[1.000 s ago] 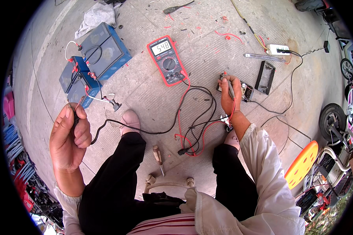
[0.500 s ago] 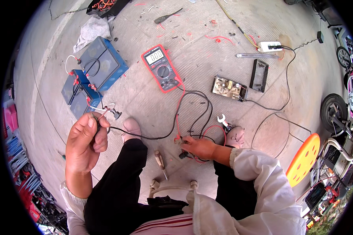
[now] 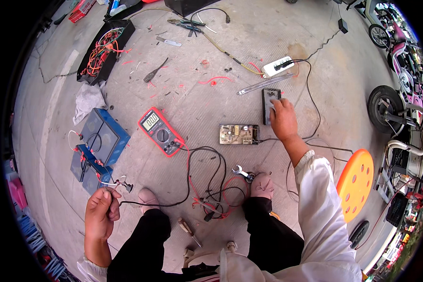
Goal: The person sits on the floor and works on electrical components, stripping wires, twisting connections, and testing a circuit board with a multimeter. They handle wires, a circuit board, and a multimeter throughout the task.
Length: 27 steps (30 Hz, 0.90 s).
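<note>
My left hand [image 3: 101, 211] is closed in a pinch on a black test lead [image 3: 162, 205], whose end is hidden in the fingers. Beside it are red and white wires with a small black connector [image 3: 129, 187], running from the blue batteries [image 3: 105, 134]. My right hand [image 3: 285, 120] is at the black plastic case half [image 3: 269, 96], its fingers and thumb bent onto the right side. Left of that lies an open circuit board [image 3: 239, 134] in its tray. The red multimeter [image 3: 161, 131] lies face up with its display lit, leads plugged in.
A white power strip [image 3: 277, 66] and a flat metal bar [image 3: 263, 84] lie beyond my right hand. A screwdriver [image 3: 188, 230] and a wrench [image 3: 239, 170] lie near my feet. An orange stool [image 3: 357, 183] stands right; a box of wires [image 3: 103, 54] sits far left.
My right hand has left the tangled leads by my right foot and reached forward and right to the black case half. My left hand still pinches its lead. The view has shifted.
</note>
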{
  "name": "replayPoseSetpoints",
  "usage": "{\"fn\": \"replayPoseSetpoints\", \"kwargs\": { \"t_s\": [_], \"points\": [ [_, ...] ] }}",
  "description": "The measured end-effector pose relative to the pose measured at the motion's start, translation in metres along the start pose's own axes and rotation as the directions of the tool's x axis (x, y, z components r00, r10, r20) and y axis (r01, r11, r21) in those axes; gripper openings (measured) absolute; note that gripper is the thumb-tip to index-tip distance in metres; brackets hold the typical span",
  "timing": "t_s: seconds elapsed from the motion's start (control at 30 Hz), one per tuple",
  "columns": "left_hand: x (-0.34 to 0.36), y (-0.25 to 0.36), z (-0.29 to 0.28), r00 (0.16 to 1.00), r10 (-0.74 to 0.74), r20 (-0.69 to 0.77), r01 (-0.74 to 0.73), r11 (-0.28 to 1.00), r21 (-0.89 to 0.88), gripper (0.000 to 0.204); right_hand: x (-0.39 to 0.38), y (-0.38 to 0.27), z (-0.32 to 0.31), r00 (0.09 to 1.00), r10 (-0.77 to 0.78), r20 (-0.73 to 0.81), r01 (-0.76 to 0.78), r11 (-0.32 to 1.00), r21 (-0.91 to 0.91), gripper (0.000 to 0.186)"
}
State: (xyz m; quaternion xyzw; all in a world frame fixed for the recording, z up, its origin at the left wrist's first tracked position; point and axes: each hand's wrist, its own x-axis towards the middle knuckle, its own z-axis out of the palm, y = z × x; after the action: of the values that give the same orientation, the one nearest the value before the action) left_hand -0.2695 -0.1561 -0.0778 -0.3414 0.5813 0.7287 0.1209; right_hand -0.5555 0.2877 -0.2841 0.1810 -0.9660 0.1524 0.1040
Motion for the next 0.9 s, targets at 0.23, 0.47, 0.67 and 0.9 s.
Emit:
{"fn": "replayPoseSetpoints", "kwargs": {
  "t_s": [0.23,0.47,0.67,0.9],
  "points": [
    [0.031,0.001,-0.002,0.998,-0.023,-0.056,0.022,1.0,-0.016,0.03,0.112,0.076,0.021,0.937,-0.252,0.243,0.349,0.722,-0.597,0.041],
    [0.053,0.001,-0.015,0.991,-0.054,-0.124,0.046,0.997,-0.061,0.032,0.174,0.097,0.079,0.857,-0.132,0.499,0.49,0.509,-0.708,0.024],
    [0.066,0.007,-0.02,0.982,-0.079,-0.171,0.068,0.995,-0.071,0.032,0.181,0.117,0.11,0.843,-0.059,0.535,0.51,0.406,-0.758,0.021],
    [0.074,0.006,-0.015,0.983,-0.091,-0.16,0.079,0.994,-0.08,0.032,0.202,0.125,0.098,0.733,-0.049,0.679,0.619,0.462,-0.635,0.026]
  ]
}}
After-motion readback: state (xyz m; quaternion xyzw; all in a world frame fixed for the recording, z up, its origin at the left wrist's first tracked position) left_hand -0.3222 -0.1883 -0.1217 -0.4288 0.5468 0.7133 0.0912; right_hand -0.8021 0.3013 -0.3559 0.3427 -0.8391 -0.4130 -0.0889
